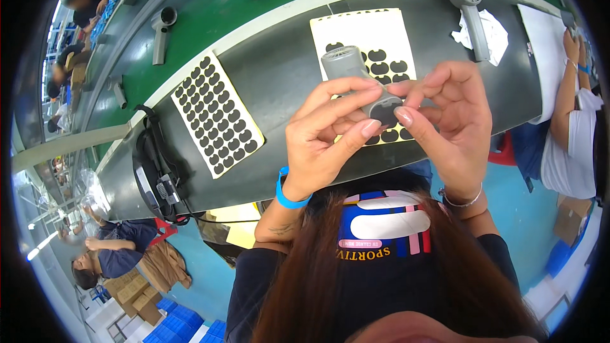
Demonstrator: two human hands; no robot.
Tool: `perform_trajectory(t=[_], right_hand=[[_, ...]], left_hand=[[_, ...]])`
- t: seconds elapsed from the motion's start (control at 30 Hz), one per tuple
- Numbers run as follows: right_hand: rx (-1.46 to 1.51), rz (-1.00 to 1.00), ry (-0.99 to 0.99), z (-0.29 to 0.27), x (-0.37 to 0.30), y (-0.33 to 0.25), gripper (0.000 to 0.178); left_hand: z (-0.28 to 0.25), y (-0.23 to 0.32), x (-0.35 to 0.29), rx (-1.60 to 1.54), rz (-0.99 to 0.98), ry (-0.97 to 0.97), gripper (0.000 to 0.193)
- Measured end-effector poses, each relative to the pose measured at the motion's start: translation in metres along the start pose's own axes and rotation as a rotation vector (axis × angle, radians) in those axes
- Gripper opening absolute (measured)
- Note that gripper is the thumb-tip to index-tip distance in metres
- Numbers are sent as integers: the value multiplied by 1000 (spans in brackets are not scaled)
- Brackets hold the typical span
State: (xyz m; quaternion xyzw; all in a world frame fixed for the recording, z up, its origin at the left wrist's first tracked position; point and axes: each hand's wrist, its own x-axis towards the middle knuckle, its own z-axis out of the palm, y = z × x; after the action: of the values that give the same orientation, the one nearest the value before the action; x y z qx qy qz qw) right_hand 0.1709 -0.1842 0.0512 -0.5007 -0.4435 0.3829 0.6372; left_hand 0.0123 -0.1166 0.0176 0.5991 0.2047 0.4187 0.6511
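Observation:
My left hand (327, 130) is closed around the handle of a grey handheld fan (343, 58), whose round head points away from me. A black rounded sticker (385, 112) covers the handle's near end. My right hand (456, 117) pinches at the sticker's right edge with thumb and forefinger, its other fingers curled above. Whether the sticker lies fully flat is too small to tell. Beneath both hands lies a pale sheet of black stickers (360, 23), partly hidden by them and the fan.
Another sticker sheet (218, 114) lies to the left, beside a black device with a cable (155, 171). At the right, a grey fan (473, 19) rests on crumpled white paper (494, 35). More grey fans (162, 35) sit on the green conveyor (216, 6). A co-worker (569, 133) sits at right.

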Motion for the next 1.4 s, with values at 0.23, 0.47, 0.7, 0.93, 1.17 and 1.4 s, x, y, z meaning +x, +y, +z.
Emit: perform_trajectory(t=[0.23, 0.47, 0.7, 0.93, 1.17, 1.4], right_hand=[[-81, 51, 6, 3, -2, -9, 37], [-210, 25, -40, 4, -6, -10, 38], [-294, -8, -18, 7, -8, -12, 38], [-468, -64, -1, 8, -9, -14, 41], [-558, -81, -72, -2, 17, -9, 36], [-696, -334, -462, 31, 46, 45, 46]], left_hand=[[5, 2, -1, -70, -18, 31, 26], [9, 6, -5, -62, -52, 101, 24], [10, 8, -8, -70, -69, 119, 23], [11, 5, -8, -60, -65, 111, 23], [-8, 9, -9, -80, -19, 152, 23], [-35, 20, 4, -176, -132, 33, 28]])
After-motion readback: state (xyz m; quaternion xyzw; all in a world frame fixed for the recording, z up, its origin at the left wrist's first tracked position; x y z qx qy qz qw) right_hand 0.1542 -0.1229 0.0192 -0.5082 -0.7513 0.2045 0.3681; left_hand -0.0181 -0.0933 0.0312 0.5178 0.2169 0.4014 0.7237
